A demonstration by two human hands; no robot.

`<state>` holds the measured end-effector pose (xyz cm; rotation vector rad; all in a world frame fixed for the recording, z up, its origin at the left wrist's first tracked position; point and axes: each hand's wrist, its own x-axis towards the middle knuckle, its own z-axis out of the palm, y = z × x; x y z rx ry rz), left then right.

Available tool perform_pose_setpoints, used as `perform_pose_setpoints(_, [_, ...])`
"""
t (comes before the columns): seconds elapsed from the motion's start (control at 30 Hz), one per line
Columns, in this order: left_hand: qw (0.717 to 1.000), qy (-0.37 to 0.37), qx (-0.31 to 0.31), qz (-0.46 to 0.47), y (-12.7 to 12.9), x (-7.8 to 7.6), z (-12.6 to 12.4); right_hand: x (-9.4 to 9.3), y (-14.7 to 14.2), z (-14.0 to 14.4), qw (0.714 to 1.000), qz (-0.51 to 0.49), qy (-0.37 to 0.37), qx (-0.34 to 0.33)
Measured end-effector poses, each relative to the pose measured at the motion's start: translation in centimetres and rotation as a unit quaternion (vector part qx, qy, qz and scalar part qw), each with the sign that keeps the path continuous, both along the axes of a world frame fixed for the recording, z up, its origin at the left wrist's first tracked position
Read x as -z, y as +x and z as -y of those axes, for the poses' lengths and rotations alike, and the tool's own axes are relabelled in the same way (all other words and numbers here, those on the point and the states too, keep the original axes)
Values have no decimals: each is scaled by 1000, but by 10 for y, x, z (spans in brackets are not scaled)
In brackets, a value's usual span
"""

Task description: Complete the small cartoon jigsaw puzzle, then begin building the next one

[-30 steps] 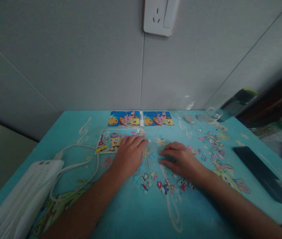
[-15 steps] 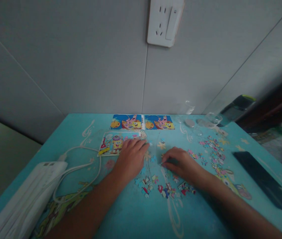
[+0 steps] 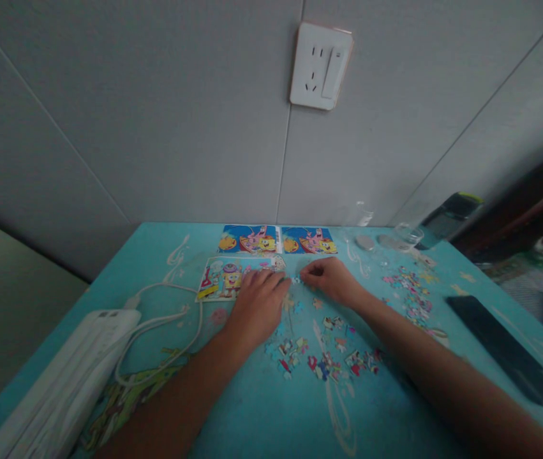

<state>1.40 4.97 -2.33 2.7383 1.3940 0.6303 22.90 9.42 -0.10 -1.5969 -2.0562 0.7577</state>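
My left hand [image 3: 262, 299] lies over the right part of a cartoon picture card [image 3: 216, 280], its fingers stretched forward and covering some of the print. Just right of its fingertips, my right hand [image 3: 332, 278] is closed in a pinch at a small pale puzzle piece [image 3: 296, 280]; the grip itself is partly hidden. Loose jigsaw pieces [image 3: 323, 366] lie in small heaps nearer to me, below both hands. More pieces [image 3: 415, 293] are spread in a band to the right of my right forearm.
Two blue cartoon cards [image 3: 307, 241] lie along the wall. A white power strip [image 3: 67, 376] with a looping cable [image 3: 199, 331] is at left. On the right are a dark flat strip [image 3: 505, 347], clear containers [image 3: 408, 234] and a dark bottle-like object [image 3: 450, 220].
My right hand has moved away from me and slightly left, closer to my left fingertips. My left hand stays at the card. The camera view has tilted up a little.
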Motion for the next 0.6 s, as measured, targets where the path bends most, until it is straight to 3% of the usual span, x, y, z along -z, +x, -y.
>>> perform_pose_setpoints(0.47, [1000, 13, -4, -11, 0, 0, 1, -5, -14, -8, 995, 90, 44, 15])
perform_pose_setpoints(0.6, [1000, 11, -2, -11, 0, -1, 1, -5, -1, -12, 994, 87, 68, 21])
